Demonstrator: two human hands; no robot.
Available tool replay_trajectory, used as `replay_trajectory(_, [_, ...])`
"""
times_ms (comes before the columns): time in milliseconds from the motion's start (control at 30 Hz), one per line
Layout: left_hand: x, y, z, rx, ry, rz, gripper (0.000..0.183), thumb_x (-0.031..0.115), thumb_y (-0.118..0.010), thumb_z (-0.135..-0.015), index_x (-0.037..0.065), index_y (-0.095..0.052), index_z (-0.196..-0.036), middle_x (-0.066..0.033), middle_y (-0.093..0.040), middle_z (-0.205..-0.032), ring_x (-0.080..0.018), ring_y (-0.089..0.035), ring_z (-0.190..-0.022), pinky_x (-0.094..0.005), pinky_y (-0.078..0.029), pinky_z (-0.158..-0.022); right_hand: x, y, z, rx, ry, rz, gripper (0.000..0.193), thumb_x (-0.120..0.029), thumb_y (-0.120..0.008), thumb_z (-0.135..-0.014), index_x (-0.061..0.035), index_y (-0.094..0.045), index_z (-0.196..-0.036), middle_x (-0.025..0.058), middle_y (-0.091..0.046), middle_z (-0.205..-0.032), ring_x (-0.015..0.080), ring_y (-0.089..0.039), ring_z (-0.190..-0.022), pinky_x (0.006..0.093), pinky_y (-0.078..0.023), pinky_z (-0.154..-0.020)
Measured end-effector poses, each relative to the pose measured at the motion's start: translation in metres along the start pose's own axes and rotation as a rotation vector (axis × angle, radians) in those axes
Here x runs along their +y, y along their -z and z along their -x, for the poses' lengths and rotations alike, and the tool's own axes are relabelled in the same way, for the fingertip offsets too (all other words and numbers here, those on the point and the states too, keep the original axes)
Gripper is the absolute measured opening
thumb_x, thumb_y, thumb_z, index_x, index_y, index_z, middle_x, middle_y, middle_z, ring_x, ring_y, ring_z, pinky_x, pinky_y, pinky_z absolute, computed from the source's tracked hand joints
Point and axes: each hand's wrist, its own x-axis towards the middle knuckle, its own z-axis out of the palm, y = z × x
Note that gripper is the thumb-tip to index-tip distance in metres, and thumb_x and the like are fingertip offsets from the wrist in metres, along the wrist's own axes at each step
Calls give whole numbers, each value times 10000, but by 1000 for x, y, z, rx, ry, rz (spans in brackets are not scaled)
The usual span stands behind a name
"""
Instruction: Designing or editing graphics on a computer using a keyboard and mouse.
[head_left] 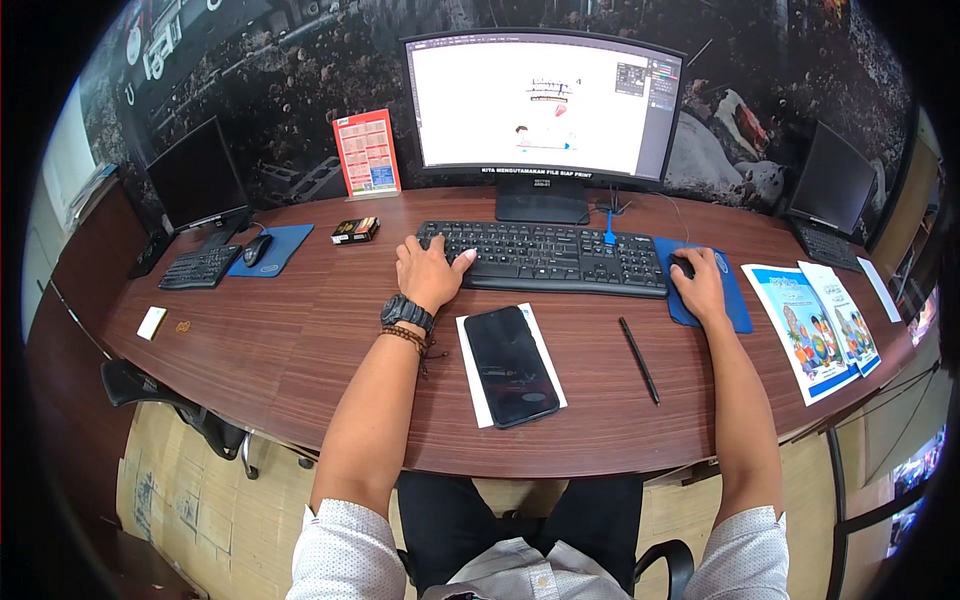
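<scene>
My left hand rests on the left end of a black keyboard, fingers spread over the keys and thumb stretched out to the right. On the right, my right hand is curved over a black computer mouse, covering most of it. The mouse sits on a blue mouse pad. Behind the keyboard stands a wide curved monitor showing a white page with small drawings in an editing program. Between my forearms, a dark smartphone lies face up on white paper, with a black pen to its right.
Booklets with coloured covers lie at the desk's right. A red calendar card and small dark box stand left of the monitor. Farther left are a second screen, keyboard and mouse. Another screen stands far right.
</scene>
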Motion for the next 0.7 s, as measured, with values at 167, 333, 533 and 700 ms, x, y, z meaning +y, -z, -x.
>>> replay_trajectory(167, [3, 0, -1, -50, 10, -62, 649, 618, -507, -932, 94, -630, -1295, -239, -501, -1254, -392, -448, -1185, -477, -379, -1023, -1, 1, 0, 3, -12, -7, 318, -202, -662, -840, -72, -683, -1129, 176, -561, -1222, 368, -576, -1129, 425, -473, -968])
replay_trajectory(333, [4, 0, -4, -43, 24, -72, 675, 644, -473, -934, 93, -634, -1287, -244, -491, -1277, -390, -442, -1191, -477, -363, -1032, -2, 1, 0, 8, 0, 2, 315, -202, -666, -840, -76, -685, -1128, 175, -562, -1224, 368, -579, -1126, 427, -474, -965])
replay_trajectory(533, [3, -5, -1, -37, 29, -59, 755, 681, -485, -907, 68, -582, -1337, -279, -416, -1367, -421, -388, -1257, -504, -316, -1065, 3, 0, 0, -3, 14, -6, 321, -203, -668, -841, -76, -679, -1136, 165, -563, -1218, 361, -569, -1139, 424, -466, -972])
replay_trajectory(700, [-8, 0, -2, -93, 73, 32, 890, 731, -539, -846, 59, -475, -1426, -303, -376, -1401, -455, -331, -1315, -531, -255, -1104, -3, 1, 0, -6, 2, -13, 326, -205, -669, -841, -75, -677, -1139, 155, -563, -1219, 355, -564, -1146, 419, -456, -981])
